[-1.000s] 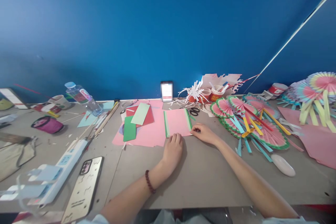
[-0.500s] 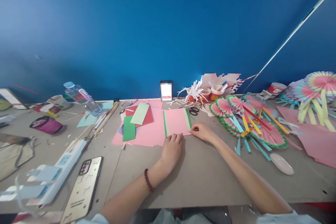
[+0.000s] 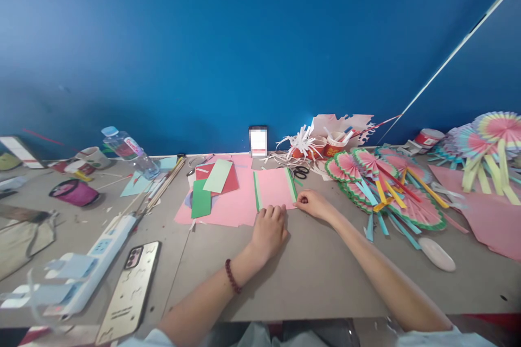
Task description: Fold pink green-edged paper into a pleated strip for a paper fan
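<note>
A pink paper sheet with green side strips (image 3: 275, 188) lies flat at the middle of the grey table (image 3: 317, 271). My left hand (image 3: 268, 229) rests at its near edge, fingers curled with the tips on the paper. My right hand (image 3: 312, 204) pinches the sheet's near right corner. More pink, red and green paper sheets (image 3: 215, 190) lie just left of it.
Folded paper fans (image 3: 382, 190) pile at the right, with more (image 3: 484, 146) at the far right. Scissors (image 3: 301, 172) and red cups (image 3: 329, 145) stand behind the sheet. A phone (image 3: 130, 291), power strip (image 3: 93, 265), water bottle (image 3: 128, 152) and wooden sticks (image 3: 163, 188) lie left.
My left hand has shifted slightly to the right along the sheet's near edge. The right hand stays at the corner.
</note>
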Available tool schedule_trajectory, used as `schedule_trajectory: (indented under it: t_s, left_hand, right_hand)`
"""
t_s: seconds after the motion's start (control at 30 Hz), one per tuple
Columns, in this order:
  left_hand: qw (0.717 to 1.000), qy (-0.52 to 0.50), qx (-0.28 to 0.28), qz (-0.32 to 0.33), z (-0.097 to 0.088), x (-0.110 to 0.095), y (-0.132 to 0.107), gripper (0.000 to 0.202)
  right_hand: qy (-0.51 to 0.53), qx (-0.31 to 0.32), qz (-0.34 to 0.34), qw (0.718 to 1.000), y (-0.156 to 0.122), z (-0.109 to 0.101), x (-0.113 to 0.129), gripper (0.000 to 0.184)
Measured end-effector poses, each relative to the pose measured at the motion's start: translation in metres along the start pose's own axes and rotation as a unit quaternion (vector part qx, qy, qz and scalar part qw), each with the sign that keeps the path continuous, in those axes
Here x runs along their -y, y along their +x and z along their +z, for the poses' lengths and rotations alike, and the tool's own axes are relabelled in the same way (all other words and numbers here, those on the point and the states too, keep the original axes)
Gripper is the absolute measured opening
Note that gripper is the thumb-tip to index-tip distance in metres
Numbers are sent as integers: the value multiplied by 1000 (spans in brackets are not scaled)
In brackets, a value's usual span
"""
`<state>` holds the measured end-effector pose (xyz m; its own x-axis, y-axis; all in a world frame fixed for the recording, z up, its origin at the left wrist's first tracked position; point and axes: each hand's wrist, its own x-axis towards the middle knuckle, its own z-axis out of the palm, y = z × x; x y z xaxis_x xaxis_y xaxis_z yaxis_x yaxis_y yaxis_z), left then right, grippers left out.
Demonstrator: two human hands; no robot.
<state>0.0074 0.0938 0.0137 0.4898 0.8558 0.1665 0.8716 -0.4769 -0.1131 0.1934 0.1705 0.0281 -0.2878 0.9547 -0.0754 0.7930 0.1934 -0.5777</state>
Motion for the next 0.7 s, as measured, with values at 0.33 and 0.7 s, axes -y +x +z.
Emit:
schedule_trajectory:
  t_s: [0.33,0.7]
  left_hand:
    - [1000,-17,0,-10,-2,-2,-1,54]
    - [1000,-28,1,-6,-4,-4,-2,53]
  right_hand:
    - [-54,-17,-31,998,-2,3,3,14]
    - [-89,-43,-51,994,-7,10,0,6]
